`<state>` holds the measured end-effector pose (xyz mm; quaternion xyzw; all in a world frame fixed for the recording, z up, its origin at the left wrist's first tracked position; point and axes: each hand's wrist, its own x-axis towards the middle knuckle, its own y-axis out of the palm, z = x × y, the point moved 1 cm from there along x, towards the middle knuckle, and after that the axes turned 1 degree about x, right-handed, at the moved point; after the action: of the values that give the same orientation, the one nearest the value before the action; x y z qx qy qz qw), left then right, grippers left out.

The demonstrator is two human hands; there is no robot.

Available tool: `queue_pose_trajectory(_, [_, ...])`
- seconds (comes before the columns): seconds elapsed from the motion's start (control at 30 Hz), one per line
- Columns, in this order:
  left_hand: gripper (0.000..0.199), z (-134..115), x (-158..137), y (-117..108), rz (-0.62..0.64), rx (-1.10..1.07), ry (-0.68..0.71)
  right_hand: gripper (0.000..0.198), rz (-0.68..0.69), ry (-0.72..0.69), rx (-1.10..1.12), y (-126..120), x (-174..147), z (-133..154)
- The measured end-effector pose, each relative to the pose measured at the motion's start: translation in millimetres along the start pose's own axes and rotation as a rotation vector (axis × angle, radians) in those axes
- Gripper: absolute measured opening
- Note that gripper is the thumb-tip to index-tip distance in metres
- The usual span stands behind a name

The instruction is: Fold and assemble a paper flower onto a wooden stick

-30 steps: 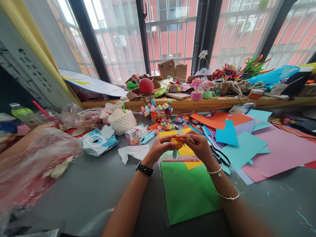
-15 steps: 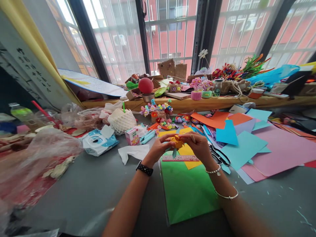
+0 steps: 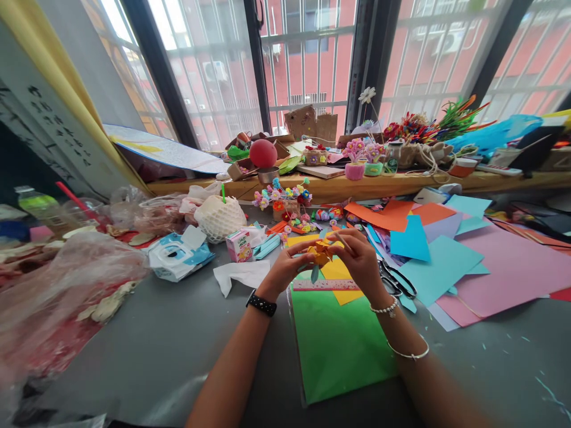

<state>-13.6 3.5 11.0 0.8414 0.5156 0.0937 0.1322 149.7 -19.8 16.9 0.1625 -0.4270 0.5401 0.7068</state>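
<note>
A small orange-yellow paper flower (image 3: 322,252) is pinched in the fingers of my left hand (image 3: 289,266), above the work mat. A pale teal paper piece (image 3: 314,273) hangs below it. My right hand (image 3: 359,255) is closed at the flower's right side, with a thin stick (image 3: 342,241) between its fingers; the stick's exact kind is unclear. Under the hands lie yellow paper (image 3: 334,273), a pink patterned ruler (image 3: 325,285) and a green sheet (image 3: 343,345). Beside my right wrist lie black-handled scissors (image 3: 397,280).
Coloured paper sheets (image 3: 513,267) spread over the right of the grey table (image 3: 178,351). On the left are a wipes pack (image 3: 178,255), a small pink box (image 3: 239,246), a netted white fruit (image 3: 220,217) and plastic bags (image 3: 89,279). Craft flowers (image 3: 285,199) stand behind.
My right hand has shifted slightly up, and the stick in it now angles across the fingers by the flower. The flower has turned a little in my left hand.
</note>
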Motion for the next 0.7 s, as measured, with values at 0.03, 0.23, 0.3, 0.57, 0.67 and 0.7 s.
queue_pose_trajectory(0.03, [0.044, 0.2, 0.2, -1.0, 0.0, -0.009, -0.002, 0.017, 0.014, 0.013, 0.016, -1.7, 1.1, -1.5])
queue_pose_trajectory(0.23, [0.046, 1.6, 1.8, -8.5, 0.157, 0.049, -0.075, 0.021, 0.055, 0.117, -0.003, -11.9, 6.5, -10.3])
queue_pose_trajectory(0.3, [0.046, 1.1, 1.9, -9.7, 0.21, 0.068, -0.095, 0.022, 0.111, 0.124, -0.013, -14.3, 7.5, -12.7])
queue_pose_trajectory(0.57, [0.048, -1.7, -0.3, -8.0, 0.137, 0.09, -0.239, 0.028, 0.462, 0.234, 0.008, -15.7, 6.1, -22.0])
queue_pose_trajectory(0.67, [0.045, -3.1, 0.4, -9.0, 0.126, 0.032, -0.209, 0.031, 0.402, 0.197, -0.041, -14.8, 7.1, -20.1])
queue_pose_trajectory(0.7, [0.045, -3.8, 0.8, -9.4, 0.116, -0.006, -0.183, 0.03, 0.356, 0.169, -0.069, -14.8, 7.7, -18.8])
